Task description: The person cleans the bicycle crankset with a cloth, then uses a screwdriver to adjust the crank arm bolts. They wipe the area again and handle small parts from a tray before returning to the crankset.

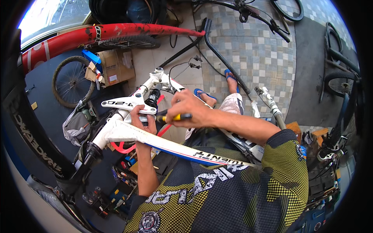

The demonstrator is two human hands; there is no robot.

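Observation:
A white bicycle frame with a black rear shock lies across my lap. My left hand reaches up from below and grips the white rocker link beside the shock. My right hand is closed around a tool with a yellow and black handle, its tip pointed left at the link, close to my left fingers. The tool's tip is hidden behind my left hand.
A spoked wheel and a cardboard box lie on the left. A red curved frame piece runs along the top. Loose tools in an open toolbox sit below the frame. Black handlebars and tyres lie on the tiled floor.

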